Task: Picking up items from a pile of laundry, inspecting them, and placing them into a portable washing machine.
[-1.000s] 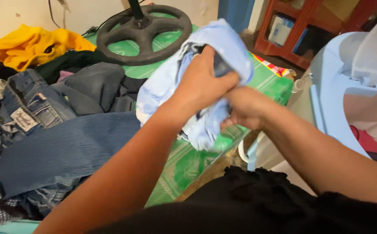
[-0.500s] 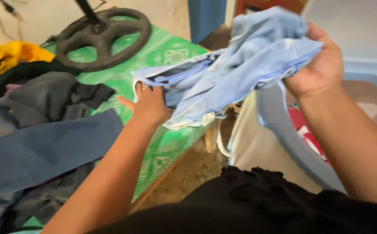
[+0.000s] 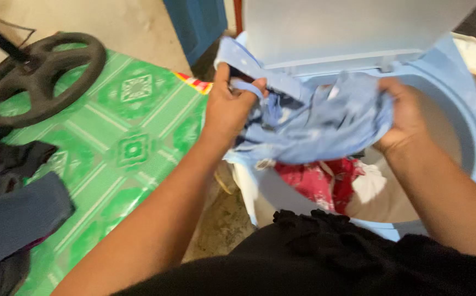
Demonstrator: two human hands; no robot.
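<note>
Light-blue shirt (image 3: 325,123), bunched and creased, is held between both hands directly above the open tub of a pale blue washing machine (image 3: 468,137). Nearest the camera, a black garment (image 3: 325,257) worn by the person fills the lower edge, and both forearms are seen reaching forward from it. The left hand (image 3: 230,107) is clenched on one end of the shirt, cloth being pinched over the fingers near what looks like a collar or cuff; the right hand (image 3: 405,118) is closed on the other end, so the fabric is stretched between them and kept off the rim. Below it, inside the tub, a red patterned cloth (image 3: 314,183) and something white (image 3: 366,189) are partly covered by the hanging shirt, and their shapes cannot be made out. To the left, dark clothes (image 3: 13,214) are piled on a green patterned mat (image 3: 128,137), cut off by the frame. Farther back, a black wheel-shaped base (image 3: 35,77) rests on the mat, its pole leaving the view. The raised machine lid (image 3: 347,27) hides whatever is behind it.
</note>
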